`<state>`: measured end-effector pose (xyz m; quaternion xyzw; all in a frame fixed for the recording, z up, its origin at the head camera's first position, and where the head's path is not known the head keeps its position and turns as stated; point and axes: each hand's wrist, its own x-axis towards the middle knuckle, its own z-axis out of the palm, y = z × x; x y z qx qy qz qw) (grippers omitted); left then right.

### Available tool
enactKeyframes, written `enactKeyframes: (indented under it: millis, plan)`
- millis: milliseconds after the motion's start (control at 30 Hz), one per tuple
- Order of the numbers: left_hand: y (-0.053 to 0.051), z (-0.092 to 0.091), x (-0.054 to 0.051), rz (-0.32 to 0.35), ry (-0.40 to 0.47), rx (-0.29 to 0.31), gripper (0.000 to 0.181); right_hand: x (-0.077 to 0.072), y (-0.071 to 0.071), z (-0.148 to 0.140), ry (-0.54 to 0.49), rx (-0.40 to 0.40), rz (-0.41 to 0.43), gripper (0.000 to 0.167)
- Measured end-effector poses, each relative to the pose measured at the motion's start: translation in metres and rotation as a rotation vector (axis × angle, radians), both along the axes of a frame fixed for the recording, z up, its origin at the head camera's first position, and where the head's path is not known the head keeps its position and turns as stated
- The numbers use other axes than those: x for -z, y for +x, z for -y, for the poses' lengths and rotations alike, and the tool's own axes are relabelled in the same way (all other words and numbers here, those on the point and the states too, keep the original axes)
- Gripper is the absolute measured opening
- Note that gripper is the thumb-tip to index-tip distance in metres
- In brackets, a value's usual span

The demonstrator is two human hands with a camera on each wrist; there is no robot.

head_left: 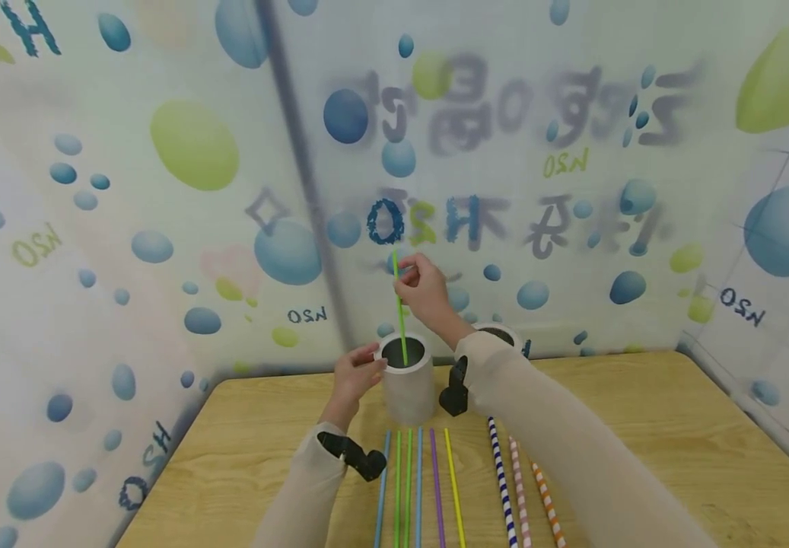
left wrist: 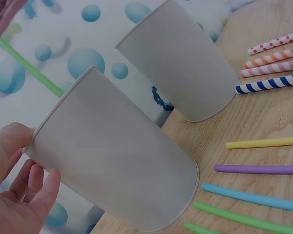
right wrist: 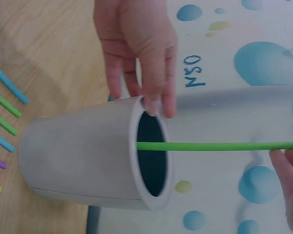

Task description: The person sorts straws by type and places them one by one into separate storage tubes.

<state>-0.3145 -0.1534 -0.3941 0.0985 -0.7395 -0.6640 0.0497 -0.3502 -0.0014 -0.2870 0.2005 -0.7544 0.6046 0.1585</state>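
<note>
In the head view, my right hand (head_left: 424, 293) pinches a plain green straw (head_left: 399, 308) near its top. The straw's lower end reaches into the mouth of a light grey cylindrical container (head_left: 409, 392). My left hand (head_left: 356, 380) holds that container's rim, its thumb over the edge, as the right wrist view shows with the left hand (right wrist: 141, 53) and the container (right wrist: 83, 156). In the left wrist view the green straw (left wrist: 31, 68) slants up from the rim to the right hand's fingers (left wrist: 5, 14). The straw's tip inside the container is hidden in the left wrist view.
A second grey container (left wrist: 180, 63) stands to the right, partly behind my right arm. Plain straws, including a yellow straw (head_left: 454, 487) and a purple straw (head_left: 437, 487), lie in a row on the wooden table (head_left: 250, 441). Striped straws (head_left: 500, 479) lie further right. A patterned curtain (head_left: 127, 304) hangs behind.
</note>
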Motion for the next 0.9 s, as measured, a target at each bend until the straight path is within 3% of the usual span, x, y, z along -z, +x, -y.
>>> enactKeyframes:
  millis: [267,467,900]
  plan:
    - [0.000,0.001,0.000,0.014,0.007,-0.002,0.036,0.027,0.005,0.006,0.033,-0.025,0.052,0.020]
    - [-0.001,0.000,-0.001,0.009,0.005,-0.005,0.036,0.040,0.005,0.006,0.115,-0.051,0.070,0.020]
    - [-0.002,0.000,0.002,-0.014,0.020,-0.008,0.037,0.060,-0.002,0.013,0.203,-0.012,0.280,0.019]
